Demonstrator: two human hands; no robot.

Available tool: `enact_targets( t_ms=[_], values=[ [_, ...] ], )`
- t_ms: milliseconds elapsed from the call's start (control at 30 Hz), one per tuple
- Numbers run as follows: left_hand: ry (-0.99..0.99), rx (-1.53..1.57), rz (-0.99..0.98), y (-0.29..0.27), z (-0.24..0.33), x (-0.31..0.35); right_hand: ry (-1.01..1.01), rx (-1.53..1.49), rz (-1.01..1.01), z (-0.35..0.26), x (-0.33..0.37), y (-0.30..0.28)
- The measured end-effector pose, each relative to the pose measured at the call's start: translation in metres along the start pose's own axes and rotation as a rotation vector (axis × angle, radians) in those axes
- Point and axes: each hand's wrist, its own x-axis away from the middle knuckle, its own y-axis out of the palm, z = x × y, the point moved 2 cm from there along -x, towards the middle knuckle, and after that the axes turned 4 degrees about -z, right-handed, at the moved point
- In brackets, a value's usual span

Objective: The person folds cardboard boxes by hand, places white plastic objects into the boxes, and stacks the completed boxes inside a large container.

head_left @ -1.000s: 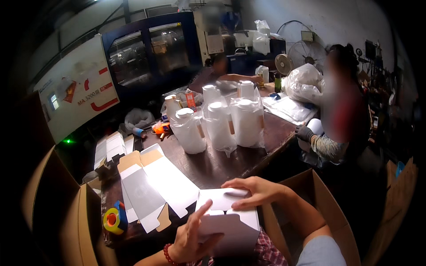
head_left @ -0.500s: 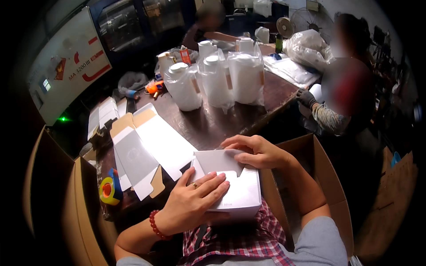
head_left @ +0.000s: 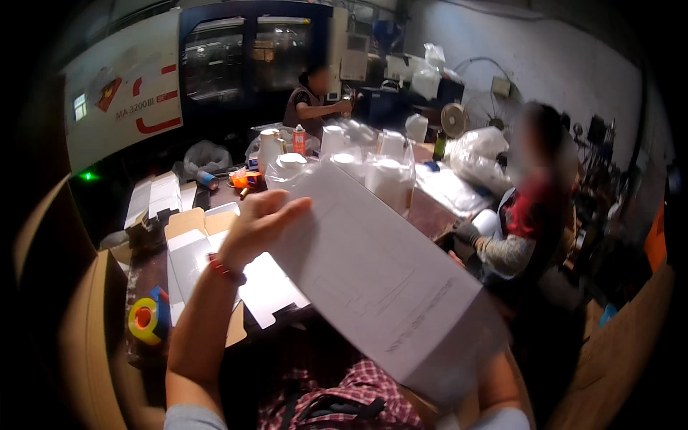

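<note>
Head view: left hand point(head_left: 259, 228) grips a folded-looking white box point(head_left: 380, 279), can't tell on right hand point(head_left: 456, 259), cartons point(head_left: 269, 290) near left still flat.

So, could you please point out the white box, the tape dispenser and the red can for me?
White box point(head_left: 385, 278): head view, middle of its broad upper face.
Tape dispenser point(head_left: 145, 319): head view, orange centre of its yellow roll.
Red can point(head_left: 299, 142): head view, body below its top.
</note>
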Motion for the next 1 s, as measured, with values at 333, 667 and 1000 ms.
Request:
enact_targets(
  t_ms=[333, 667, 1000],
  values=[
    [-0.290, 0.480, -0.543, 0.160, -0.190, 0.055, 0.515, -1.271, -0.246, -0.026, 0.097, -0.010],
    [0.250, 0.510, 0.075, 0.065, -0.082, 0.084, 0.545, -0.794, -0.844, -0.082, 0.005, 0.062],
    [-0.094, 0.396, 0.002, 0.087, -0.074, 0.085, -0.081, 0.072, -0.501, -0.207, -0.347, 0.028]
  ],
)
